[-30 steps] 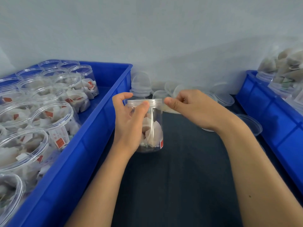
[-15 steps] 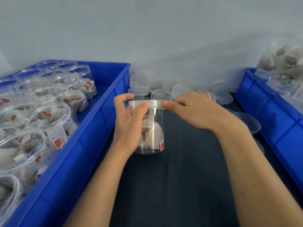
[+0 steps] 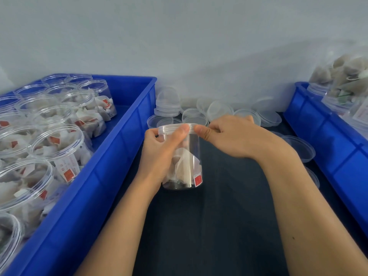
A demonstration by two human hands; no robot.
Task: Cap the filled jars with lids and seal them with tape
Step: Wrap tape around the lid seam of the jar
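Observation:
A clear plastic jar [image 3: 189, 168] holding white tea bags with red tags stands upright on the dark table [image 3: 219, 216], a clear lid [image 3: 171, 128] on its mouth. My left hand [image 3: 161, 154] wraps round the jar's left side, thumb pressed on the lid's front edge. My right hand [image 3: 229, 138] is at the lid's right side, its thumb tip on the lid's rim and its fingers curled. No tape strip is plainly visible.
A blue crate [image 3: 111, 176] on the left holds several open filled jars [image 3: 57, 144]. Loose clear lids [image 3: 199, 114] lie scattered along the wall behind the jar and to the right. A second blue crate [image 3: 326, 136] on the right carries more filled jars [image 3: 342, 86].
My right hand's thumb has slid left along the lid's rim toward my left thumb. The jar stays in place in my left hand.

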